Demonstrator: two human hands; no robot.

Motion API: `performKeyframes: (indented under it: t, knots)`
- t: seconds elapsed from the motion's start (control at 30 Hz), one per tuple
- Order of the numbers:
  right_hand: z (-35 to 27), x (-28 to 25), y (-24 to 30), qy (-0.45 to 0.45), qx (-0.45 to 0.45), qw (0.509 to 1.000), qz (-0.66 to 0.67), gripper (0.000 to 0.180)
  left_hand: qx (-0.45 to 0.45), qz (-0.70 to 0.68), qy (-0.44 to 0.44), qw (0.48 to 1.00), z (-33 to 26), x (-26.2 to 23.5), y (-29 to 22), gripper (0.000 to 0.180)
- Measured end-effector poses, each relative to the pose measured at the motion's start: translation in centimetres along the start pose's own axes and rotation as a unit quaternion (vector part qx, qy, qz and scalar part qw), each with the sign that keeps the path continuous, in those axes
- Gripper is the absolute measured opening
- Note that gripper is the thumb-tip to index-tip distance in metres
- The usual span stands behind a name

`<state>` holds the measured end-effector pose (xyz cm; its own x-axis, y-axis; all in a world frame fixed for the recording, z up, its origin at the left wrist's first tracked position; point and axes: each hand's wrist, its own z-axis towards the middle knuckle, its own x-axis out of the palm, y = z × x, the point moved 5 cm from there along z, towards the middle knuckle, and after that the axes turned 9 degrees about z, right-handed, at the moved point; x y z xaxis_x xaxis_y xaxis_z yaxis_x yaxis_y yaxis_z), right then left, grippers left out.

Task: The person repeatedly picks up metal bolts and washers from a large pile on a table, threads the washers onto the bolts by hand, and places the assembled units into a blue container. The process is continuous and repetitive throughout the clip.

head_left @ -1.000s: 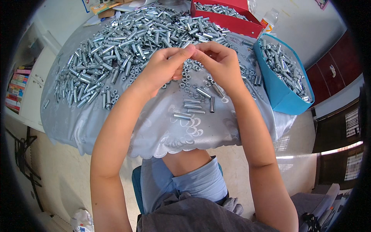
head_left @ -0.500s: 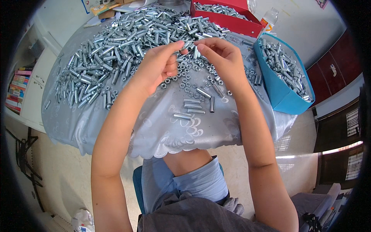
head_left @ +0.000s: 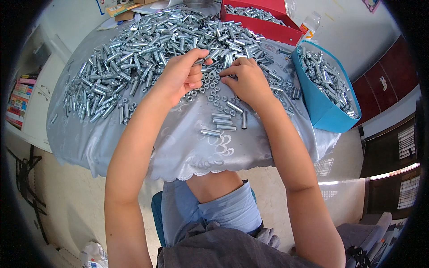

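Note:
My left hand point(head_left: 181, 75) hovers over the near edge of the metal heap, thumb and fingers closed on a bolt point(head_left: 201, 60) that they mostly hide. To its right, my right hand point(head_left: 248, 81) is down among the loose hex nuts point(head_left: 211, 81), its thumb and forefinger drawn together at them. Whether a nut is in that pinch cannot be made out. Several bare metal sleeves point(head_left: 226, 127) lie on the cloth nearer to me. Beyond both hands spreads a big heap of silvery sleeve anchors point(head_left: 178, 38).
A blue fabric bin point(head_left: 328, 114) full of bolts with sleeves stands at the table's right edge. Behind it are a red box point(head_left: 268, 31) of similar parts and a clear plastic bottle point(head_left: 310, 24). A grey patterned tablecloth point(head_left: 187, 154) covers the table.
My right hand has moved away from the left hand, down and toward me to the nuts. The left hand stays nearly in place, still pinching.

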<state>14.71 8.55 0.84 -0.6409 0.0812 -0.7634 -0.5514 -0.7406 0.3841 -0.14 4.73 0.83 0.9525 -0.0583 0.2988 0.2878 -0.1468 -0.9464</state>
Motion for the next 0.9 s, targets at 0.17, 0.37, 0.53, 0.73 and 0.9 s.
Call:
performKeyframes:
  t: [0.17, 0.37, 0.53, 0.73, 0.9]
  knots:
    - [0.1, 0.1, 0.3, 0.013, -0.001, 1.000, -0.002, 0.014, 0.000, 0.030, -0.005, 1.000, 0.1, -0.2, 0.2, 0.023]
    - [0.4, 0.0, -0.2, 0.006, 0.015, 0.994, 0.110, 0.012, 0.022, 0.073, -0.028, 0.997, -0.1, 0.0, -0.1, 0.023]
    - [0.8, -0.7, 0.3, -0.008, 0.099, 0.963, 0.251, 0.014, 0.017, 0.088, -0.033, 0.995, -0.1, -0.3, 0.2, 0.025]
    - [0.8, -0.6, -0.1, 0.007, 0.153, 0.919, 0.363, 0.015, 0.015, 0.096, -0.024, 0.995, 0.1, -0.2, 0.3, 0.027]
    - [0.7, -0.9, 0.8, 0.026, 0.181, 0.877, 0.445, 0.017, 0.016, 0.100, -0.014, 0.995, 0.0, -0.1, 0.3, 0.028]
